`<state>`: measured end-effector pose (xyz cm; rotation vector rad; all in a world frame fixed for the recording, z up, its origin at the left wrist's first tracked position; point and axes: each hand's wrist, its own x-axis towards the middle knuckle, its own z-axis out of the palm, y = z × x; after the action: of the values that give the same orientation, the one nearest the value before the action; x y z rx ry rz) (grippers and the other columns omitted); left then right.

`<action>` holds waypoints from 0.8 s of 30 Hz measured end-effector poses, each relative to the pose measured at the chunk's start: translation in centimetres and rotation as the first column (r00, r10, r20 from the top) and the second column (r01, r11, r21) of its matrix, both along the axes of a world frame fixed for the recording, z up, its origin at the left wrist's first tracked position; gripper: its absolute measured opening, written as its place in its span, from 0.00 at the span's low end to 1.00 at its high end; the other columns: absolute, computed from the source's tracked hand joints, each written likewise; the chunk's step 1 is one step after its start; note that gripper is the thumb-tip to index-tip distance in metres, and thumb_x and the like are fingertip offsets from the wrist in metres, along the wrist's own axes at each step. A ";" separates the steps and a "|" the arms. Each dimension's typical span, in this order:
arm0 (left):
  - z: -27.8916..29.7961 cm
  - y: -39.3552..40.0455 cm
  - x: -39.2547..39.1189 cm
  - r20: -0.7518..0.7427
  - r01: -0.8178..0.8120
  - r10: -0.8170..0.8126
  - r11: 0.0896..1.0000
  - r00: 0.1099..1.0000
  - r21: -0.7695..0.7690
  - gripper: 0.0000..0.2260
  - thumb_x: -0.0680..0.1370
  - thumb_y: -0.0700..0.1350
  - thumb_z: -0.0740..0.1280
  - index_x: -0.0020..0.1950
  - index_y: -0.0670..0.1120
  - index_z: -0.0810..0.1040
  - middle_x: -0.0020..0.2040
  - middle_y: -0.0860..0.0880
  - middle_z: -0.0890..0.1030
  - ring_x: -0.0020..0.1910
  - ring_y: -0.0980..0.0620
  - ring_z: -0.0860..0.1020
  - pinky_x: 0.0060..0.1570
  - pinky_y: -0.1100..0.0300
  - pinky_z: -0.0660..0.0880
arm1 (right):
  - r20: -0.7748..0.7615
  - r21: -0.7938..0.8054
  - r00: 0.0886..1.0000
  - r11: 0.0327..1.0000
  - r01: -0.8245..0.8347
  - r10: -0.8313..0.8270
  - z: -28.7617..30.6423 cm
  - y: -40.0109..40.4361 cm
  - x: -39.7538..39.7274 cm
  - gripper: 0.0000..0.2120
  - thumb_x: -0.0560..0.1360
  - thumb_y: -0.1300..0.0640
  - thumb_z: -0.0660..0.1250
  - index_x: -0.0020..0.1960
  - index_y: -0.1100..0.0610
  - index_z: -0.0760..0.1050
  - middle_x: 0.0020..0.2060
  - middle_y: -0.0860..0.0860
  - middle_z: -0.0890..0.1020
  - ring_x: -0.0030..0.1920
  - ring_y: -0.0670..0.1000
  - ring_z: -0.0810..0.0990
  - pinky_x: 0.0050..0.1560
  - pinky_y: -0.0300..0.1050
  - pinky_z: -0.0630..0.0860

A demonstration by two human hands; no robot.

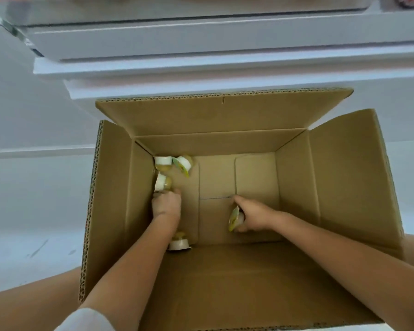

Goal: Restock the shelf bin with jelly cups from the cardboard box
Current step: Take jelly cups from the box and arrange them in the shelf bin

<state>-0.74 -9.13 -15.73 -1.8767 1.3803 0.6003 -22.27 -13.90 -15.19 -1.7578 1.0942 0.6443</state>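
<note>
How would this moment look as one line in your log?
stage: picking | left hand: reaching among jelly cups | right hand: grips jelly cup | cardboard box: nearly empty

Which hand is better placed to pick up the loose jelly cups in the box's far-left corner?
Left. The left hand sits beside the corner jelly cups; the right hand already grips a jelly cup.
</note>
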 end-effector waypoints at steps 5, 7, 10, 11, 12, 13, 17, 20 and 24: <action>1.6 -0.7 0.6 -0.166 -0.290 0.269 0.949 0.949 -0.121 0.20 0.77 0.37 0.62 0.68 0.42 0.63 0.63 0.38 0.73 0.62 0.39 0.71 0.58 0.50 0.71 | 0.078 0.045 0.982 0.985 0.166 -0.169 2.7 -0.4 -0.2 0.37 0.66 0.55 0.78 0.67 0.51 0.60 0.51 0.50 0.75 0.46 0.49 0.75 0.42 0.38 0.70; 3.6 -1.8 0.3 -0.319 -0.476 0.401 0.856 0.859 -0.204 0.16 0.78 0.39 0.60 0.65 0.41 0.66 0.61 0.38 0.74 0.61 0.38 0.72 0.56 0.50 0.70 | 0.113 0.066 0.973 0.978 0.196 -0.202 5.0 -0.7 -0.1 0.37 0.67 0.54 0.77 0.66 0.51 0.58 0.46 0.47 0.73 0.41 0.44 0.74 0.34 0.32 0.69; 8.3 -4.4 -0.3 -0.572 -0.733 0.535 0.655 0.622 -0.185 0.14 0.79 0.40 0.58 0.63 0.37 0.70 0.57 0.38 0.77 0.56 0.39 0.76 0.48 0.53 0.73 | 0.173 0.063 0.959 0.974 0.216 -0.224 9.6 -2.1 0.0 0.31 0.67 0.54 0.77 0.61 0.53 0.62 0.48 0.49 0.75 0.44 0.44 0.75 0.36 0.32 0.73; 10.5 -5.1 -0.6 -0.692 -0.828 0.563 0.554 0.451 -0.089 0.12 0.80 0.41 0.58 0.59 0.37 0.73 0.51 0.39 0.79 0.48 0.42 0.79 0.39 0.57 0.73 | 0.203 0.039 0.952 0.974 0.225 -0.228 11.5 -2.7 0.0 0.30 0.66 0.53 0.77 0.60 0.54 0.64 0.51 0.50 0.77 0.48 0.46 0.77 0.41 0.35 0.75; 13.0 -5.7 -1.0 -0.794 -0.895 0.569 0.440 0.213 0.075 0.10 0.80 0.41 0.56 0.54 0.39 0.74 0.43 0.41 0.78 0.38 0.45 0.79 0.30 0.61 0.69 | 0.241 0.009 0.944 0.973 0.230 -0.225 13.6 -3.4 0.1 0.29 0.66 0.53 0.78 0.59 0.54 0.64 0.52 0.51 0.78 0.50 0.47 0.78 0.44 0.37 0.76; 15.6 -6.1 -1.2 -0.832 -0.899 0.554 0.360 -0.008 0.248 0.10 0.80 0.41 0.54 0.48 0.41 0.74 0.39 0.43 0.76 0.32 0.48 0.77 0.26 0.63 0.65 | 0.280 -0.030 0.936 0.973 0.230 -0.212 15.8 -4.0 0.1 0.29 0.66 0.53 0.78 0.59 0.54 0.65 0.52 0.51 0.79 0.51 0.48 0.79 0.46 0.39 0.76; 26.4 -5.3 -1.6 -0.812 -0.713 0.443 0.418 -0.380 0.563 0.14 0.79 0.48 0.51 0.41 0.46 0.72 0.36 0.45 0.75 0.30 0.49 0.71 0.32 0.63 0.67 | 0.447 -0.211 0.883 0.942 0.259 -0.142 25.5 -5.4 -0.6 0.27 0.64 0.52 0.80 0.56 0.52 0.69 0.49 0.50 0.79 0.50 0.52 0.79 0.55 0.50 0.76; 32.5 -3.6 -1.6 -0.814 -0.649 0.412 0.496 -0.409 0.577 0.13 0.78 0.51 0.53 0.41 0.46 0.72 0.38 0.45 0.75 0.33 0.49 0.71 0.33 0.61 0.73 | 0.612 -0.256 0.784 0.912 0.322 -0.105 32.3 -5.0 -1.7 0.24 0.62 0.50 0.80 0.55 0.46 0.74 0.53 0.48 0.80 0.55 0.48 0.78 0.62 0.47 0.74; 37.0 -0.6 -2.0 -0.735 -0.533 0.289 0.535 -0.614 0.656 0.15 0.76 0.48 0.55 0.55 0.41 0.73 0.50 0.36 0.78 0.45 0.37 0.81 0.44 0.43 0.80 | 0.791 -0.216 0.608 0.900 0.379 -0.067 39.0 -2.4 -2.7 0.26 0.61 0.51 0.76 0.58 0.44 0.77 0.56 0.38 0.80 0.59 0.38 0.76 0.62 0.36 0.71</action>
<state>-2.77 -9.70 21.30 -1.8601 0.7874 3.4661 -24.93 -16.31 23.85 -1.8606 0.8042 -0.5198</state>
